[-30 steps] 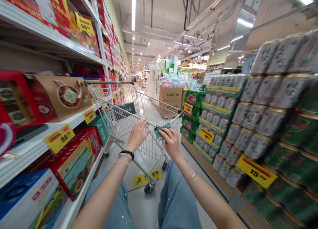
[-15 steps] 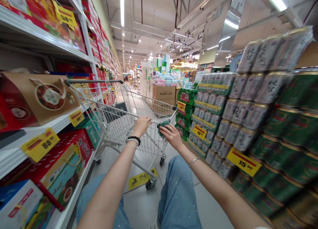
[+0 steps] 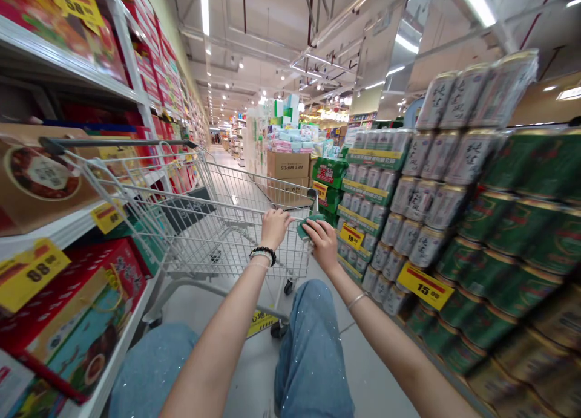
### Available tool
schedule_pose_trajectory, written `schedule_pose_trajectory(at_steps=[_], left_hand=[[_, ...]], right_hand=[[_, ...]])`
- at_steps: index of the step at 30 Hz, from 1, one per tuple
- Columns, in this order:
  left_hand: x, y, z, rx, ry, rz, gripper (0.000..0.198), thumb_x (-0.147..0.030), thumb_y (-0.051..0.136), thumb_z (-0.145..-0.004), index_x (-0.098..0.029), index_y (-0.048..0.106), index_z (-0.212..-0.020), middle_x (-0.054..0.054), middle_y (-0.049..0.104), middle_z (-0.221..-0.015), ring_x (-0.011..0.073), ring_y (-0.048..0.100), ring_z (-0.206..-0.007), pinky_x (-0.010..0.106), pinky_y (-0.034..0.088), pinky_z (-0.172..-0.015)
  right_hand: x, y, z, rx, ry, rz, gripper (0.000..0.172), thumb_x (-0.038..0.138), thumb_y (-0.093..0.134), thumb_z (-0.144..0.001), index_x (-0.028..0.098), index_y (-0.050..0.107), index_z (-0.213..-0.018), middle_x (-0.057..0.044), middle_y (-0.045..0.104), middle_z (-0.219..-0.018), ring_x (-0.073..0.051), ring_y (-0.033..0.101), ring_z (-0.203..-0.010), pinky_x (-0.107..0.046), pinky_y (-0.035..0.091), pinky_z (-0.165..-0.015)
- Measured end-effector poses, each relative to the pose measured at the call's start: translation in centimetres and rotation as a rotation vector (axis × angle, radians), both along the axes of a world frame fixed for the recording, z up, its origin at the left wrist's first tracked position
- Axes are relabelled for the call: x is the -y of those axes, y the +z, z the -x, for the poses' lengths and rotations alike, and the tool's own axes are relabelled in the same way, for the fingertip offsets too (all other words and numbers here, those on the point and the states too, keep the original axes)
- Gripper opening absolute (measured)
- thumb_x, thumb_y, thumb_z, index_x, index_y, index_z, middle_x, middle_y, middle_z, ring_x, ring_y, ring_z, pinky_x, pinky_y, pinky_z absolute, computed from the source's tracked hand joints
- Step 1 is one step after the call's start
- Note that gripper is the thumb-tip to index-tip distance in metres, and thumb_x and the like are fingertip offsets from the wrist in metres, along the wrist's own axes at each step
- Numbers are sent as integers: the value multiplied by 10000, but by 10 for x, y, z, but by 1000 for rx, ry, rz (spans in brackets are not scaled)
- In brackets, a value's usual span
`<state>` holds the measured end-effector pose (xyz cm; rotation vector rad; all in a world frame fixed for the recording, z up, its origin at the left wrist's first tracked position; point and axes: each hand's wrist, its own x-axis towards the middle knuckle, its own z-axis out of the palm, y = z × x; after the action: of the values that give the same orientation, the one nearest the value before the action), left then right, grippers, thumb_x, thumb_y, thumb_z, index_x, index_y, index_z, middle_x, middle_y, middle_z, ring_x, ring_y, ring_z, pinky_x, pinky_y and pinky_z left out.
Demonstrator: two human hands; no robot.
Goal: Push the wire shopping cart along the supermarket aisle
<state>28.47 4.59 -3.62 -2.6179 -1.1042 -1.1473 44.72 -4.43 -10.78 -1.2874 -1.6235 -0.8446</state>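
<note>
Gripping the shopping cart handle (image 3: 204,205) at lower centre: left hand (image 3: 275,228) curled over the bar, right hand (image 3: 324,244) closed on a green cloth (image 3: 308,227) against it. Stacked drink cans (image 3: 436,182) stand right; boxed gift sets (image 3: 77,327) fill white shelving (image 3: 59,55) left.

The shopping cart (image 3: 181,236) has swung left in view, its far rim now crossing the gift box (image 3: 40,182) on the shelf. The left-hand grip (image 3: 275,228) and right-hand grip (image 3: 321,242) sit closer together on its handle, and the yellow floor sign (image 3: 261,324) has slid mostly behind the cart.
</note>
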Motion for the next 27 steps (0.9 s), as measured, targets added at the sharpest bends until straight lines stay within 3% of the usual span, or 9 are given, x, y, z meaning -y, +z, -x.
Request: schedule_pose_trajectory(at_steps=[3, 7, 13, 17, 19, 24, 27], left_hand=[[6, 0, -8, -17, -27, -12, 317, -365, 422, -966, -221, 704, -950, 93, 685, -967, 253, 551, -973, 420, 383, -941], [15, -1, -12, -23, -73, -8, 292, -302, 421, -962, -215, 696, -1007, 98, 689, -997, 260, 550, -990, 431, 388, -965], [19, -9, -10, 24, -112, -47, 335, -209, 377, -955, -224, 663, -1129, 96, 685, -1117, 261, 544, -1096, 464, 328, -1095], [16, -11, -12, 33, -117, -23, 335, -194, 403, -936, -233, 656, -1152, 91, 681, -1146, 264, 541, -1113, 489, 300, -1128], [16, -11, -14, 36, -111, -15, 340, -192, 400, -934, -240, 657, -1151, 84, 685, -1145, 265, 540, -1111, 498, 287, -1139], [18, -14, -17, 33, -91, -23, 369, -199, 364, -942, -230, 647, -1178, 90, 680, -1161, 270, 532, -1129, 509, 262, -1160], [21, -16, -16, 2, -84, -50, 399, -177, 355, -930, -207, 614, -1233, 100, 656, -1214, 268, 515, -1186, 504, 254, -1176]], right_hand=[[-9, -1, -1, -24, -12, 45, 498, 59, 417, -903, 278, 610, -1306, -51, 622, -1345, -229, 459, -1339, -485, 373, -1123], [-6, -18, -9, -28, -54, 20, 538, 51, 382, -897, 271, 569, -1351, -57, 604, -1370, -207, 441, -1375, -489, 342, -1149], [1, -65, -11, -83, -108, 2, 582, 10, 368, -845, 263, 588, -1321, -53, 631, -1337, -191, 490, -1332, -473, 330, -1148], [6, -88, -14, -233, -149, 70, 688, -53, 345, -706, 212, 614, -1281, -70, 671, -1262, -186, 580, -1203, -404, 432, -1047], [9, -84, -15, -282, -143, 57, 695, -47, 350, -690, 214, 618, -1276, -71, 674, -1237, -188, 584, -1163, -368, 459, -995], [-1, -53, -7, -261, -140, -5, 599, 11, 427, -777, 244, 599, -1302, -84, 620, -1264, -222, 504, -1192, -373, 412, -1009], [-9, -57, 5, -212, -194, 50, 558, 8, 473, -767, 252, 645, -1238, -76, 640, -1214, -239, 496, -1143, -387, 394, -981]])
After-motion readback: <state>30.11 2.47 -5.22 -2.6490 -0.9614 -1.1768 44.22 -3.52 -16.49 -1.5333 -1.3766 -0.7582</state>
